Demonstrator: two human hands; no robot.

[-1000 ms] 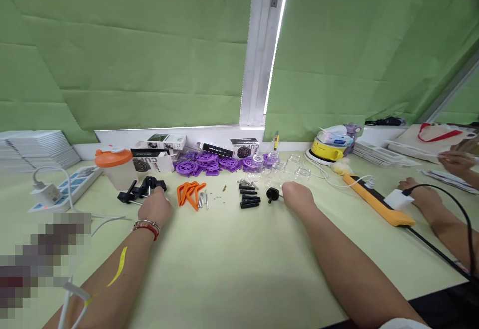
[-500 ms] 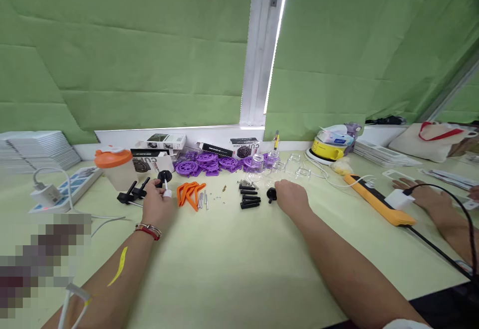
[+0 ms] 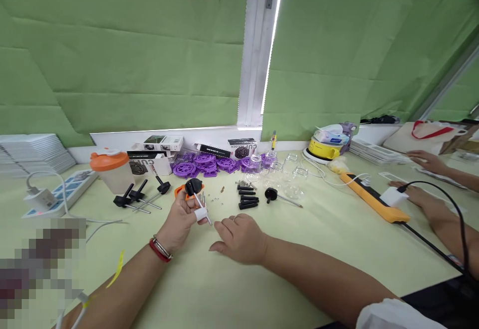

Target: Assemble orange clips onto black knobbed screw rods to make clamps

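Note:
My left hand (image 3: 183,215) grips a metal rod with a black head (image 3: 193,186), tilted so its bare end points down to the right. A white band shows around a finger of that hand. Close to the rod's lower end is my right hand (image 3: 242,239), its thumb apart from the bent fingers and nothing visible in it. Behind my left hand lie orange parts (image 3: 181,189), partly covered. Another black-headed rod (image 3: 271,195) lies to the right, and several more (image 3: 137,194) to the left. Black sleeves (image 3: 248,203) and springs (image 3: 245,184) sit in the middle.
Purple wheel-shaped parts (image 3: 205,162) and printed boxes (image 3: 163,143) line the back. Clear glass-like cups (image 3: 293,172) stand right of centre. An orange-lidded jug (image 3: 109,162) is at left, an orange power strip (image 3: 374,197) at right. Another person's hands (image 3: 415,194) are at far right.
My left hand has lifted the black-headed rod and brought it right, toward the middle. My right hand has let go of another black-headed rod and moved left, close to the held one.

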